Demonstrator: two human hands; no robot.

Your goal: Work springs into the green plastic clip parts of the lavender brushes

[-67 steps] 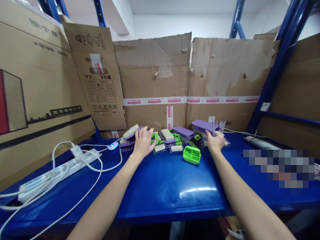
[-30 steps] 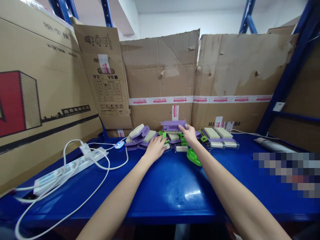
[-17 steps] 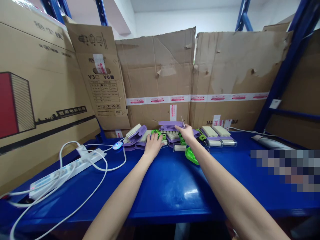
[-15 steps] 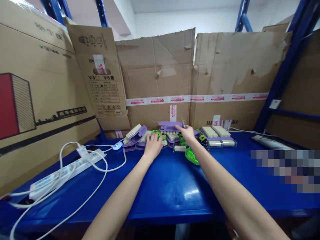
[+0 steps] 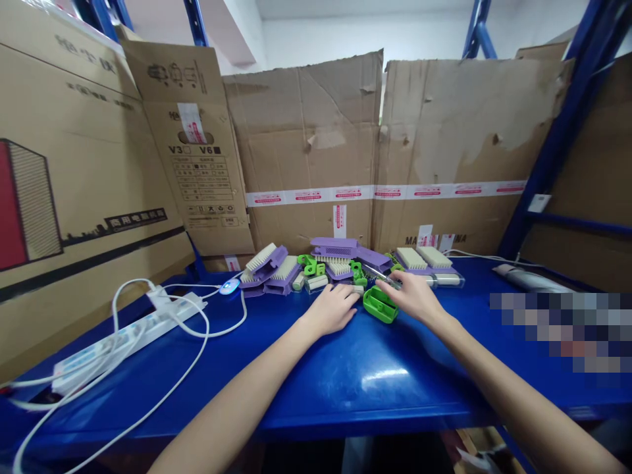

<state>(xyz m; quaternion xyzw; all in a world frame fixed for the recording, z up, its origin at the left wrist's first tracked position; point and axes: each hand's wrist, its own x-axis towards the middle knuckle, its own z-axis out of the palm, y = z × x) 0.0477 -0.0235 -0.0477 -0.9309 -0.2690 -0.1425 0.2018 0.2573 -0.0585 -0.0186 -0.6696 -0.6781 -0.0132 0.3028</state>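
Observation:
My left hand (image 5: 334, 309) is low over the blue table, fingers stretched forward beside a small cream block (image 5: 356, 289); I see nothing held in it. Between the fingers of my right hand (image 5: 413, 296) is a slim metal tool (image 5: 378, 273), its shaft pointing up and left; its exact kind is unclear. Just under the right fingertips lies a bright green plastic housing (image 5: 379, 307). Behind both hands, purple brush pieces with cream bristles (image 5: 284, 270) are heaped. Among them lie small green plastic parts (image 5: 309, 264) and a purple piece with a mesh panel (image 5: 336, 248).
A white power strip (image 5: 128, 336) with looping cables lies at left, near a glowing round device (image 5: 230, 286). Two more bristle pieces (image 5: 411, 258) are at right, before cardboard panels (image 5: 311, 145). The blue table (image 5: 336, 388) has a front edge close to me.
My left hand has left the heap, coming right and nearer. My right hand, with the slim tool, has moved from the purple mesh piece down and right to the green housing.

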